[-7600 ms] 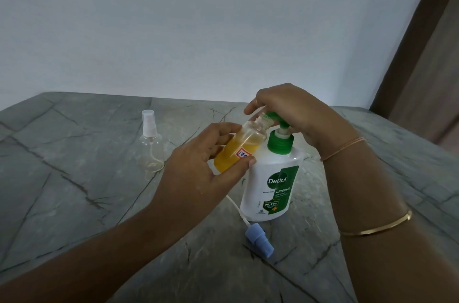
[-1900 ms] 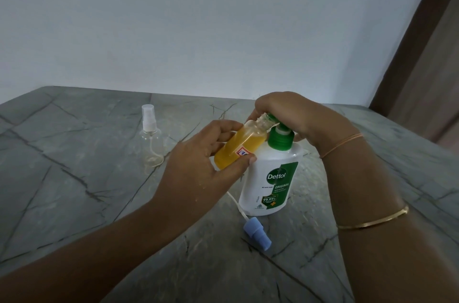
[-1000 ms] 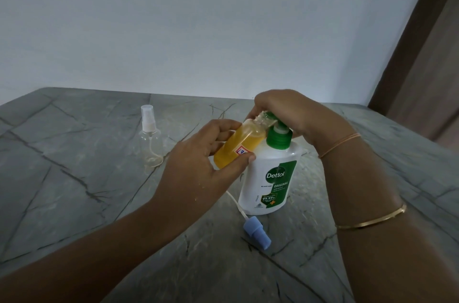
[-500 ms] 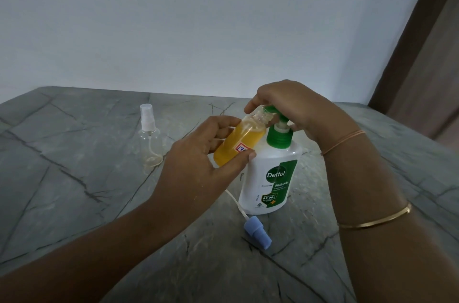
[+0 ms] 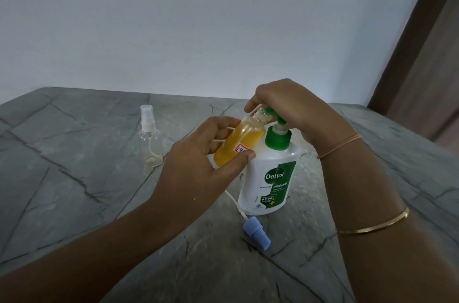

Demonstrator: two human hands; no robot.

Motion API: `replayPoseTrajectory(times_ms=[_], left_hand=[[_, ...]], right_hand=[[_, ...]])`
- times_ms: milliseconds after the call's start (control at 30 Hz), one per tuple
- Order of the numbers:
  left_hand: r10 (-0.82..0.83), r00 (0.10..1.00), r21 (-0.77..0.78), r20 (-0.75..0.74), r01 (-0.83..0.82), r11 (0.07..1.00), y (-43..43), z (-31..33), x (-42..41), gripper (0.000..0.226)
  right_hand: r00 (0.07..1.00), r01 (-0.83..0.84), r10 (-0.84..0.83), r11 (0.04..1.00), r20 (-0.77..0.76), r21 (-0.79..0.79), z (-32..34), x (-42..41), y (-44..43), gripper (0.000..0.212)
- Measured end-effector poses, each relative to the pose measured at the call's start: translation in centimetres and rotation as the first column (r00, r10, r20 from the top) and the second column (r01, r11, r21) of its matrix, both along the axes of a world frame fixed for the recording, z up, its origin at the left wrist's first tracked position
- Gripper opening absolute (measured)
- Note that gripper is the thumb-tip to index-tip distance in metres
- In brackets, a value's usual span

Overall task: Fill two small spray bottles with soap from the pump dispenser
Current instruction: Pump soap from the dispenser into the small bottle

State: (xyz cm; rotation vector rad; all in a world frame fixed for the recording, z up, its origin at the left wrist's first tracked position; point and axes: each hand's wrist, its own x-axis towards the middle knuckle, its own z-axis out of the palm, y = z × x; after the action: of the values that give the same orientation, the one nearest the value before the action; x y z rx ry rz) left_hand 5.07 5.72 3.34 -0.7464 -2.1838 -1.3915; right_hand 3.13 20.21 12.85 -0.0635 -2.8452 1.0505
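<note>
The first fill looks almost done. The left hand (image 5: 198,168) has thumb and fingers wrapped round a small spray bottle (image 5: 238,143), tilted so its open neck sits right under the spout of the Dettol pump dispenser (image 5: 270,178). Orange soap reaches nearly to the bottle's shoulder. The right hand (image 5: 293,109) sits on top with its fingers curled down over the green pump head (image 5: 269,112), which stands raised on its stem.

By my reckoning that puts the job near the halfway mark. What is left: screw the blue sprayer cap (image 5: 257,237) back on, then do it all again for the clear spray bottle (image 5: 150,143), which holds no more than a faint trace at its base and wears its white sprayer.

Counting up on the grey tabletop (image 5: 74,203): two small spray bottles, one in the hand and one standing at ten o'clock from the dispenser; one dispenser; one loose blue cap with its dip tube, lying at six o'clock just beside the dispenser's foot
</note>
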Motion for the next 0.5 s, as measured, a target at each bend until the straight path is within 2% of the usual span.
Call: replayPoseTrajectory(times_ms=[233,367,500], left_hand=[[-0.001,1.000,0.002,-0.005,0.001,1.000,0.12,0.16,0.07,0.041],[-0.003,1.000,-0.004,-0.021,0.003,1.000,0.17,0.02,0.02,0.043],[-0.001,1.000,-0.019,-0.020,0.000,1.000,0.09,-0.22,0.02,0.042]], right_hand=[[0.999,0.017,-0.019,0.997,-0.034,-0.077,0.27,0.10,0.04,0.031],[0.999,0.047,-0.043,0.992,0.030,-0.115,0.42,0.14,0.22,0.032],[0.994,0.011,-0.009,1.000,0.107,-0.016,-0.10,0.42,-0.04,0.040]])
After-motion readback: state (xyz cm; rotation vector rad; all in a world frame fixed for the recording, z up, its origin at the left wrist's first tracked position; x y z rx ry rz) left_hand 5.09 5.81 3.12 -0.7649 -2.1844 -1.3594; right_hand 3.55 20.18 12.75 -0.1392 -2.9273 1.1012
